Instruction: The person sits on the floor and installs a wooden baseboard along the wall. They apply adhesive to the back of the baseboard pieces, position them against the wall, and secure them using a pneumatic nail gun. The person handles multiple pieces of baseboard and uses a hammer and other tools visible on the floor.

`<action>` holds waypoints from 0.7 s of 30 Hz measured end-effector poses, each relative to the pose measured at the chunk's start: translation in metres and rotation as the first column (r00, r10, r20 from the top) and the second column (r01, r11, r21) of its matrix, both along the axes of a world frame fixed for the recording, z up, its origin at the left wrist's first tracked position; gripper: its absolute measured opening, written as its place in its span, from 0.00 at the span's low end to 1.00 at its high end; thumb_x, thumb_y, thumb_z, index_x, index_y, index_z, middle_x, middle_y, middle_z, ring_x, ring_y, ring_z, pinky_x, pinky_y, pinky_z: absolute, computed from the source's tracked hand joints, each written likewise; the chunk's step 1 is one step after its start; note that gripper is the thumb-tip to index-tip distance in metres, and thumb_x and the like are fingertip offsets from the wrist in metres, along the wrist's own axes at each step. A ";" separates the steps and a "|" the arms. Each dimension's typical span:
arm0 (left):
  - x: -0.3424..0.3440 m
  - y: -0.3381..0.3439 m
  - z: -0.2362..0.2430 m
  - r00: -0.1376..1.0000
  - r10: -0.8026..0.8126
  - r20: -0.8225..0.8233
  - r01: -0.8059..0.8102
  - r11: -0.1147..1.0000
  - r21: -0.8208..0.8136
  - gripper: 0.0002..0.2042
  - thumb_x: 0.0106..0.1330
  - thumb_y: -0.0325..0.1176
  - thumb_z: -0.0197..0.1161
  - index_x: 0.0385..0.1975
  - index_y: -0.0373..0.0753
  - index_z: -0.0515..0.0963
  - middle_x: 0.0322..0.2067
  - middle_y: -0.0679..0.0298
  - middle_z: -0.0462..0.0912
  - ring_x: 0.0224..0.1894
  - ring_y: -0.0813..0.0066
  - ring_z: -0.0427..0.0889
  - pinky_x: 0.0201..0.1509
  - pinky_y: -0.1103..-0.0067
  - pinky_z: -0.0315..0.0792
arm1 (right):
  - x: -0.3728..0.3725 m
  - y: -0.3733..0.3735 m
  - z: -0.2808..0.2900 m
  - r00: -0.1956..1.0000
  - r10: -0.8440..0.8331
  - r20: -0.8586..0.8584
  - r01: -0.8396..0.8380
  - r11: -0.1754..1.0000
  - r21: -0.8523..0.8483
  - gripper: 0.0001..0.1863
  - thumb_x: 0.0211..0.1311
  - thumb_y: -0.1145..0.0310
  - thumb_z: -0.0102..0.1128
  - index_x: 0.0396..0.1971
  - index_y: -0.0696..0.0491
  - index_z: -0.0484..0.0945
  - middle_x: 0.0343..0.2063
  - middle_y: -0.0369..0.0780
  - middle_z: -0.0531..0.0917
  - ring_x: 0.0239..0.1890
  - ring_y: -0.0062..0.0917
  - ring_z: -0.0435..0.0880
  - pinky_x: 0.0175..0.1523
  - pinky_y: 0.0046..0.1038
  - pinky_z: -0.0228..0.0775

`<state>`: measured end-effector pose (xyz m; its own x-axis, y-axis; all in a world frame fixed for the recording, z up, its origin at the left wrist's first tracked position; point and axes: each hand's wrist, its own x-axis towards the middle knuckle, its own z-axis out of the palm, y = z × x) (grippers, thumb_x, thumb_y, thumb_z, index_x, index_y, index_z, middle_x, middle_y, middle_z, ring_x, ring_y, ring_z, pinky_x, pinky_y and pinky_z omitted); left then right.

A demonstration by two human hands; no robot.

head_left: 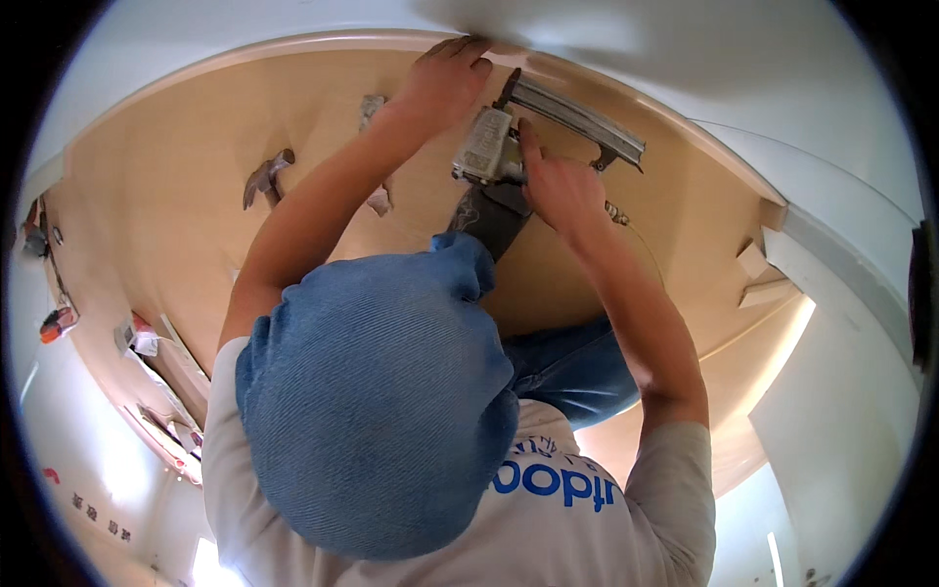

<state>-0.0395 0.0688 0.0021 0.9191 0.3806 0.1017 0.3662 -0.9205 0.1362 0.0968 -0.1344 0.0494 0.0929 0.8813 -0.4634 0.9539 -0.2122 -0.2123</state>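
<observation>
My right hand [567, 191] is wrapped round the handle of a silver-grey nail gun [484, 145], with the index finger stretched along its body. The gun's long metal magazine [577, 115] points off to the right, and its nose is close to the pale wooden baseboard [323, 41] along the wall. To the left of the nose, my left hand [445, 83] grips the baseboard's edge with bent fingers. An air hose fitting [616, 213] with a thin yellow hose shows behind my right wrist. Below the gun is my knee in blue denim [381, 391].
A hammer [267, 179] lies on the wood-coloured floor, left of my left forearm. Wood offcuts [763, 279] lie at the right by the wall. More strips [171, 377] and an orange-and-black tool [59, 323] are at the far left. A white wall [665, 49] rises beyond the baseboard.
</observation>
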 end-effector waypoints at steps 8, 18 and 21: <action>0.001 0.004 0.017 0.998 -0.060 -0.031 0.059 0.998 -0.036 0.13 0.63 0.28 0.60 0.48 0.41 0.82 0.65 0.57 0.74 0.67 0.54 0.73 0.70 0.66 0.70 | -0.002 0.006 -0.034 0.999 0.037 0.017 -0.040 0.986 0.165 0.47 0.55 0.65 0.66 0.75 0.50 0.54 0.25 0.45 0.87 0.25 0.42 0.88 0.30 0.45 0.81; 0.014 0.015 0.024 0.975 -0.100 -0.199 0.094 0.995 -0.043 0.14 0.59 0.27 0.65 0.45 0.39 0.82 0.62 0.58 0.77 0.64 0.61 0.76 0.70 0.67 0.71 | 0.001 0.011 -0.041 1.000 0.007 -0.027 -0.001 0.972 0.234 0.44 0.57 0.67 0.62 0.75 0.48 0.55 0.29 0.45 0.87 0.26 0.43 0.88 0.30 0.44 0.82; 0.016 0.019 0.022 0.961 -0.116 -0.252 0.113 0.993 -0.027 0.13 0.59 0.26 0.64 0.45 0.39 0.82 0.61 0.59 0.79 0.62 0.62 0.78 0.69 0.67 0.72 | 0.001 0.013 -0.035 1.000 0.024 -0.017 -0.020 0.984 0.177 0.42 0.58 0.67 0.62 0.74 0.48 0.56 0.29 0.45 0.88 0.27 0.43 0.88 0.30 0.44 0.82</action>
